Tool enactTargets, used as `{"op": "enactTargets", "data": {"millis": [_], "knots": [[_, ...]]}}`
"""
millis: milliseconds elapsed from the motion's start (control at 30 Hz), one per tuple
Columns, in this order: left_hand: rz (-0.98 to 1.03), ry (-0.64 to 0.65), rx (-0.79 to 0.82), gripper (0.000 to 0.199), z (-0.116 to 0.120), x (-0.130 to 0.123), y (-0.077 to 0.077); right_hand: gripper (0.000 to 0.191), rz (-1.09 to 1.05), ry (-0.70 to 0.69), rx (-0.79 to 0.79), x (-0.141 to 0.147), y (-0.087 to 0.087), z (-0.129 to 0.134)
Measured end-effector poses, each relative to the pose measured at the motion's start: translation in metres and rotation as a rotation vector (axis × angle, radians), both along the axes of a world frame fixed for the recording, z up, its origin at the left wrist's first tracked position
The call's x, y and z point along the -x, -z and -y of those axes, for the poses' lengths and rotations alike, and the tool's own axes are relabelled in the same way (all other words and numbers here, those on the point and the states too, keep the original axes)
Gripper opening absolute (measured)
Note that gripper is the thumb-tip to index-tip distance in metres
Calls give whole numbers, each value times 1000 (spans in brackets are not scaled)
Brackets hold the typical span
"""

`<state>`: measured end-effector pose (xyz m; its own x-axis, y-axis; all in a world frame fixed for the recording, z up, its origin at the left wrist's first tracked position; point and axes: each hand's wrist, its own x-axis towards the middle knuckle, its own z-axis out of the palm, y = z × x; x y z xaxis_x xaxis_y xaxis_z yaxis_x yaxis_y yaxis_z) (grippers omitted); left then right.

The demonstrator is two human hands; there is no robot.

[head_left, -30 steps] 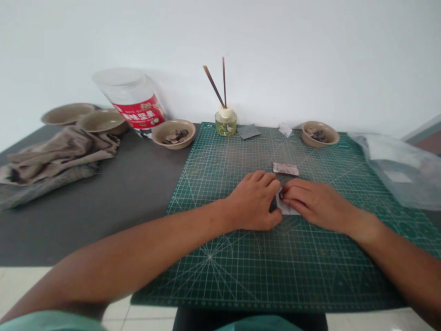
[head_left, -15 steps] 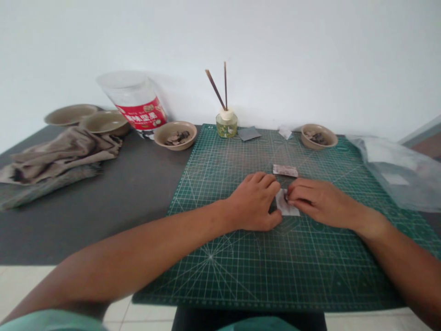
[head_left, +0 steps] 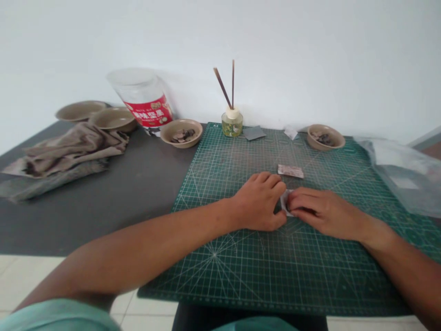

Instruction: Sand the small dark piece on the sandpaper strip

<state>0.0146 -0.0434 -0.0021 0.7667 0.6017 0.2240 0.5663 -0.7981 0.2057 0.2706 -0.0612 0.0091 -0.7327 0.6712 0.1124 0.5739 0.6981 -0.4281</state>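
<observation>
Plainly, the likeliest trouble is the small white sheet (head_left: 284, 202) skidding across the green cutting mat (head_left: 258, 276): it looks thin and light, so a sideways push from the right hand (head_left: 315, 208) could drag it if the left is not pinning its edge. Uneven pressure might also crease or tear it, and with both sets of fingertips so near each other, one hand could knock the other. Taking the sheet as the clock's centre, the right hand comes over it from three o'clock, its fingers bunched narrowly; their tips are hidden, so I cannot tell whether they pinch something or merely press. At nine o'clock the left hand (head_left: 262, 202) is loosely curled, a modest gap between thumb and forefinger facing the sheet; nothing shows held there, and actual contact with the paper is unclear. A patterned strip (head_left: 290, 171) lies near at twelve o'clock, where a stray knuckle could nudge it, while a bowl of fragments (head_left: 324, 147) stands well apart towards one o'clock.
</observation>
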Motion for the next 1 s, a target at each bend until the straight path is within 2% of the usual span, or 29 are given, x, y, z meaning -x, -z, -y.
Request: {"op": "enactTargets", "data": {"millis": [133,200,333,467,533,700,867,1000], "knots": [[4,-13,2,38,0,0,-1,15,7,134,-80,4,0,-1],[1,-13,7,38,0,0,-2,14,-4,105,-58,4,-3,-2],[14,0,27,38,0,0,-1,17,-37,-47,-4,6,-4,2],[35,-12,43,38,-1,0,1,16,-47,63,-104,9,1,-1],[33,-14,43,38,-2,0,1,15,-49,109,-91,6,2,-6],[18,0,48,37,-1,1,-2,14,-87,79,-24,-6,-1,-6],[13,-17,47,39,0,0,-2,16,-42,-26,-57,3,1,2],[27,-18,46,40,0,0,-1,16,-2,70,-153,11,4,-2]]}}
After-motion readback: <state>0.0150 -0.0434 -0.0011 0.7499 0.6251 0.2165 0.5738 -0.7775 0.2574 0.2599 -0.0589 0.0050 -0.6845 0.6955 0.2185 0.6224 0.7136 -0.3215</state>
